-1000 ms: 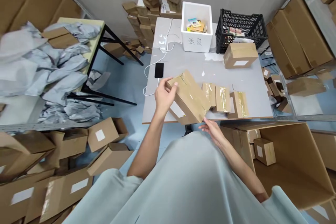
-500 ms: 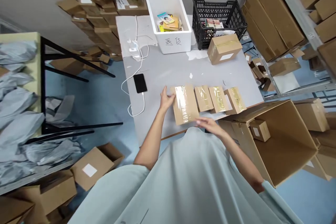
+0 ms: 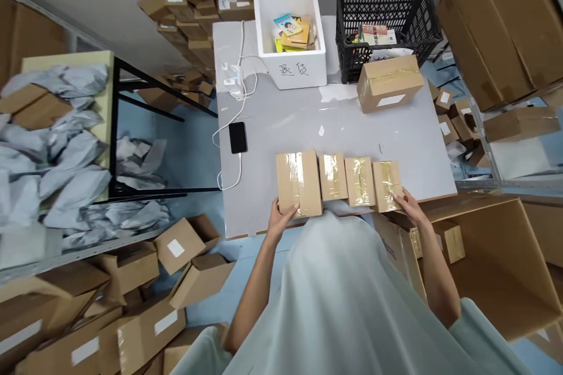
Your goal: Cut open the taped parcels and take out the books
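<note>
Several taped cardboard boxes stand in a row along the near edge of the table. My left hand (image 3: pixel 281 220) grips the near left corner of the largest box (image 3: pixel 299 181), thumb on its top. At the other end, my right hand (image 3: pixel 409 206) holds the near right corner of the rightmost small box (image 3: pixel 387 184), fingers on its top and side. Between them sit two more small boxes, the left one (image 3: pixel 333 177) close against the large box and the right one (image 3: pixel 360 181) beside the rightmost. Shiny clear tape runs over each top.
On the grey table (image 3: pixel 281 120) are a phone (image 3: pixel 238 138) on a white cable, a white foam bin (image 3: pixel 303 70) with booklets, a black crate (image 3: pixel 387 0) and another taped box (image 3: pixel 390 83). A large open carton (image 3: pixel 497 246) stands at the right. Grey bags lie on the left shelf.
The large box has been straightened and sits in line with the small ones. My left hand moved to its near corner; my right hand moved right, onto the last small box. The view shifted.
</note>
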A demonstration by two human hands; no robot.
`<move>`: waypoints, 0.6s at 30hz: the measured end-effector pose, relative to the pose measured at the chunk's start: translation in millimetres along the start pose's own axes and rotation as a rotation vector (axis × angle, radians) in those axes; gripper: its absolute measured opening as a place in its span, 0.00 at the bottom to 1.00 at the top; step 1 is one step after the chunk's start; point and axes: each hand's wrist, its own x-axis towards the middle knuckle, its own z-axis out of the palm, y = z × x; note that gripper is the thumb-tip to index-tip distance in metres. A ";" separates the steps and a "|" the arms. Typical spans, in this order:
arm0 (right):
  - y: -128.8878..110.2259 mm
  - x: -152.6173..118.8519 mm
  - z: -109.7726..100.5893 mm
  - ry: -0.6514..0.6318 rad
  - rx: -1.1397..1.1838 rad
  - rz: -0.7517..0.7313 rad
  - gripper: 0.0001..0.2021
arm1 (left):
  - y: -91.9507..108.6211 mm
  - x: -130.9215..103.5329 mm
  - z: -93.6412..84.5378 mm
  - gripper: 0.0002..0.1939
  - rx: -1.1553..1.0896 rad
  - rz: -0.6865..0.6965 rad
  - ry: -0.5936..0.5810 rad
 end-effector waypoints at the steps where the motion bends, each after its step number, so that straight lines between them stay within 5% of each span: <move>1: -3.7 1.5 4.3 -0.072 0.017 -0.032 0.43 | 4.0 0.6 3.3 0.50 -0.007 -0.015 0.011; 9: -50.7 55.6 48.7 -0.344 0.062 -0.210 0.41 | 66.6 32.4 7.8 0.37 0.069 -0.036 0.185; 18: -145.0 171.9 154.7 -0.351 0.066 -0.263 0.45 | 165.4 120.7 -3.1 0.36 0.232 0.042 0.219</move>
